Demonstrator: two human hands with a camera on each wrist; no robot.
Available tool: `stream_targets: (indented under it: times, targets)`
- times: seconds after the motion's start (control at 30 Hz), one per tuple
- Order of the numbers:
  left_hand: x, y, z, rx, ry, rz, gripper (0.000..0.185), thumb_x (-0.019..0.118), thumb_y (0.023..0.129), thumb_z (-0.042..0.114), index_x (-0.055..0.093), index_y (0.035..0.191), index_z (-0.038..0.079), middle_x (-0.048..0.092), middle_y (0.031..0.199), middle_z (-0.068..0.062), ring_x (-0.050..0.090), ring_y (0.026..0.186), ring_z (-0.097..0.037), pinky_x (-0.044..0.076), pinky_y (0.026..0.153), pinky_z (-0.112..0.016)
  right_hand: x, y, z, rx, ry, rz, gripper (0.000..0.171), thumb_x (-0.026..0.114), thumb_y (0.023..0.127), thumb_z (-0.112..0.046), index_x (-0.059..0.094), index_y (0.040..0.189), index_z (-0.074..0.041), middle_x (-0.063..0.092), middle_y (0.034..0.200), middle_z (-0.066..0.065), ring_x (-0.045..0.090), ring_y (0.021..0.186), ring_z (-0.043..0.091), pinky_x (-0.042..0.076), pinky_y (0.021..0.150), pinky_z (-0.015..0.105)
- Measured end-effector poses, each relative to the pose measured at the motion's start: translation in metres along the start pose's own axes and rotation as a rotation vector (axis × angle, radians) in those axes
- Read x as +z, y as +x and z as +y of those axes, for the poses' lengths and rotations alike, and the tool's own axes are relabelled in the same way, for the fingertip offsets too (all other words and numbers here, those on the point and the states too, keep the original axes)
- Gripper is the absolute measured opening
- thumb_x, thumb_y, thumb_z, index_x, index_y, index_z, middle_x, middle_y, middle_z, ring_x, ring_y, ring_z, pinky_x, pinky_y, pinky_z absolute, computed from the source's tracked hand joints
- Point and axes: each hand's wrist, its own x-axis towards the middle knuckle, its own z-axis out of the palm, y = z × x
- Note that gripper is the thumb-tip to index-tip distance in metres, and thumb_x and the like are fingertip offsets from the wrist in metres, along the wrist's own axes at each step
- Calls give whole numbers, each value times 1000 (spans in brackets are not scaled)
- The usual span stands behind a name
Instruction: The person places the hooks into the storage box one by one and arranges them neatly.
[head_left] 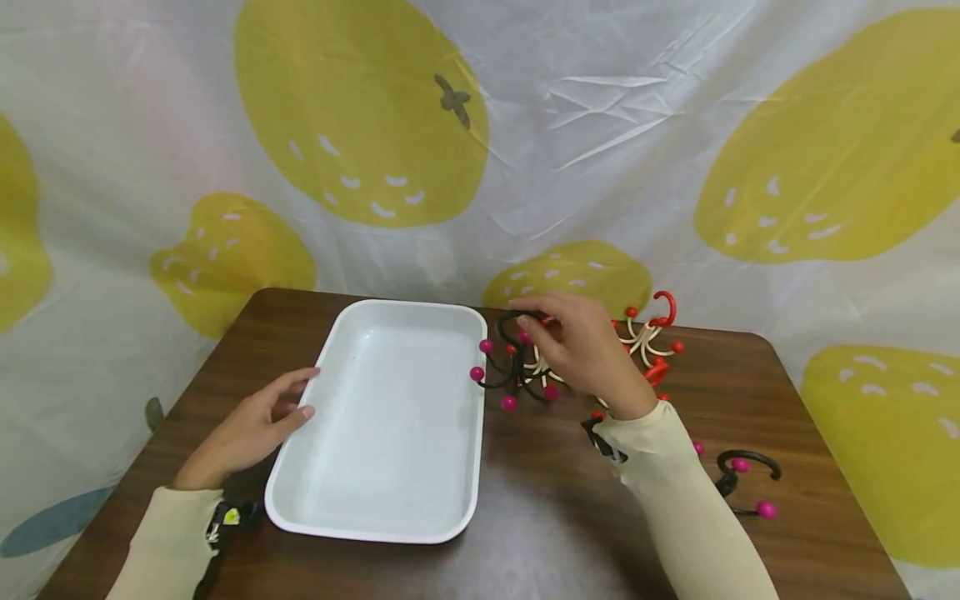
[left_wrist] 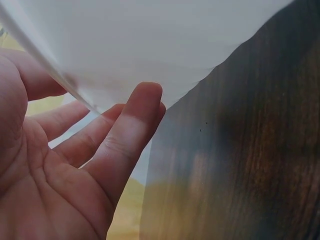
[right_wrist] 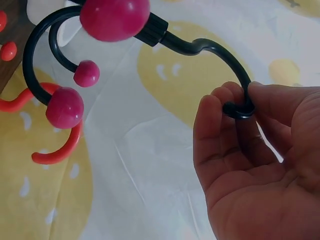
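A white rectangular tray (head_left: 300,517) lies on the brown wooden table. My left hand (head_left: 258,425) rests beside the tray's left rim with relaxed fingers, and its fingertips (left_wrist: 145,100) touch the tray wall (left_wrist: 165,55). My right hand (head_left: 581,346) pinches a black multi-arm hook with pink ball tips (head_left: 510,367) by its curved top, just right of the tray. In the right wrist view the fingers (right_wrist: 235,107) pinch the end of the black hook (right_wrist: 200,47). The tray is empty.
A pile of cream and red hooks with red ball tips (head_left: 648,337) lies behind my right hand. Another black hook with pink tips (head_left: 746,479) sits at the right of the table. A fruit-print cloth (head_left: 480,125) hangs behind the table.
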Motion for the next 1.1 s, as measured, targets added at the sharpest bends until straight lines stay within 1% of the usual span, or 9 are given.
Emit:
stream_targets:
  times: [0.1, 0.17, 0.23, 0.47, 0.7, 0.87, 1.1]
  targets:
    - [1, 0, 0, 2, -2, -2, 64, 67, 106, 27, 39, 162, 15, 56, 148, -25, 68, 119, -41, 64, 83, -48, 3, 7, 3, 9, 5, 9, 20, 76, 97, -8, 80, 116, -6, 80, 105, 8, 72, 84, 18, 62, 75, 37]
    - [1, 0, 0, 5, -6, -2, 64, 67, 106, 26, 39, 162, 14, 56, 148, -26, 68, 119, -41, 64, 83, -48, 6, 13, 4, 9, 9, 12, 20, 76, 97, -8, 80, 116, -6, 80, 106, 9, 73, 85, 20, 62, 75, 39]
    - [2, 0, 1, 1, -8, -4, 65, 67, 106, 26, 39, 162, 15, 56, 148, -26, 68, 118, -40, 64, 83, -49, 7, 19, 4, 17, 16, 5, 20, 75, 97, -8, 80, 117, -5, 80, 109, 9, 74, 88, 21, 63, 77, 39]
    - [3, 0, 3, -9, -10, -7, 66, 67, 106, 30, 38, 163, 15, 55, 149, -26, 68, 118, -40, 65, 83, -51, 14, 39, 1, 54, 75, -29, 21, 74, 98, -8, 80, 118, -3, 80, 111, 12, 76, 87, 22, 65, 78, 37]
    - [4, 2, 4, -13, -1, -8, 67, 67, 105, 33, 37, 163, 16, 54, 149, -26, 68, 119, -42, 64, 84, -53, 26, 52, 2, 71, 131, -42, 20, 75, 98, -8, 80, 117, -3, 80, 111, 11, 77, 90, 21, 65, 79, 36]
    - [6, 2, 5, -14, -5, -12, 65, 66, 106, 28, 37, 163, 14, 53, 150, -28, 68, 120, -44, 64, 84, -53, 36, 59, 3, 111, 159, -82, 21, 74, 99, -9, 80, 118, -3, 80, 113, 11, 76, 89, 21, 65, 81, 36]
    - [6, 4, 5, -4, -12, -16, 65, 66, 106, 26, 37, 163, 13, 53, 148, -29, 68, 118, -43, 65, 83, -52, 51, 70, 3, 156, 158, -112, 20, 75, 99, -13, 81, 117, -7, 81, 111, 7, 76, 86, 20, 64, 78, 34]
